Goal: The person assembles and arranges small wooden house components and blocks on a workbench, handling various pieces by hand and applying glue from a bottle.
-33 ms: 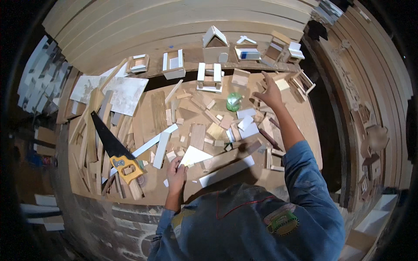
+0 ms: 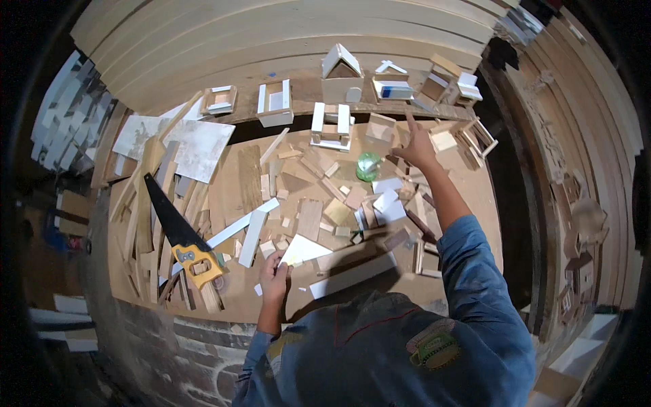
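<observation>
In my left hand [image 2: 274,277], near the front of the workbench, a white triangular board [image 2: 305,251] is pinched by one corner. Over the far right of the bench my right hand [image 2: 418,147] reaches out open and holds nothing, its index finger stretched and its thumb apart. Close to the thumb sits a round green see-through container [image 2: 367,167]. A small wooden box piece [image 2: 380,127] lies just left of the index finger. Below the right hand are white and bare wood offcuts [image 2: 392,207]. A long white strip [image 2: 354,275] lies right of my left hand.
A handsaw [image 2: 198,263] with a yellow handle lies on wood strips at left. Small wooden houses [image 2: 341,87] and little furniture-like pieces line the back ledge. A white sheet [image 2: 207,150] rests at back left. Stacked planks [image 2: 285,30] rise behind. Dark gaps run along the back and right edges.
The view has shifted slightly. My right hand has moved a little left, closer to the green container. The left hand keeps its hold on the white triangular board.
</observation>
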Demonstrator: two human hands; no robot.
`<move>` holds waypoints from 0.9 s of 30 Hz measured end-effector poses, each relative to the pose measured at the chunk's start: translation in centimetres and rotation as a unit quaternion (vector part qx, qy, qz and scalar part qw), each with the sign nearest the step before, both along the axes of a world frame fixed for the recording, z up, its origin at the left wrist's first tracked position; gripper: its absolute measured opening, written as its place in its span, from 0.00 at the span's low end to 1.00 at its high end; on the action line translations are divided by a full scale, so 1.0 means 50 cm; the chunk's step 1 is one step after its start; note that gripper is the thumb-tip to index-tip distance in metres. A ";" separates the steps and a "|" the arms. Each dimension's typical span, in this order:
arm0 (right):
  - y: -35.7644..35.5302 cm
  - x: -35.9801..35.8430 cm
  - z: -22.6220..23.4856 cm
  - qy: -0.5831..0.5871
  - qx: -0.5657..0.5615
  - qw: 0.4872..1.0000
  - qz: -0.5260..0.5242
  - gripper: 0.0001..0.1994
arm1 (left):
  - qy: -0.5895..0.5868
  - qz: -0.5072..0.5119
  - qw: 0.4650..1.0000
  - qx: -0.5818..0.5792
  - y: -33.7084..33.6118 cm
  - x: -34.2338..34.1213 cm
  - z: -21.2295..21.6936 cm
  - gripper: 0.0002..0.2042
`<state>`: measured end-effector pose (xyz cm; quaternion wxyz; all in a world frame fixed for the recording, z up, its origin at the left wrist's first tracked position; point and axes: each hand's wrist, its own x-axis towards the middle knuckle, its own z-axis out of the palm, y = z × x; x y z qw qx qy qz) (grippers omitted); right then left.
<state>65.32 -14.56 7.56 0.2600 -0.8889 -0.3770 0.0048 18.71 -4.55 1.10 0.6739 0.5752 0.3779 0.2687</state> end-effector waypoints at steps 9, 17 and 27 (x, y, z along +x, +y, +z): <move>0.113 0.055 -0.048 0.054 -0.032 0.995 0.080 0.57 | 0.036 0.063 0.997 -0.017 -0.022 0.002 -0.005 0.12; 0.097 0.062 -0.001 -0.093 -0.020 0.990 0.109 0.48 | 0.050 0.063 0.997 0.009 -0.025 0.011 0.015 0.13; 0.300 -0.045 0.075 -0.061 -0.055 0.962 0.260 0.46 | 0.065 0.092 0.991 -0.066 -0.026 0.007 0.022 0.13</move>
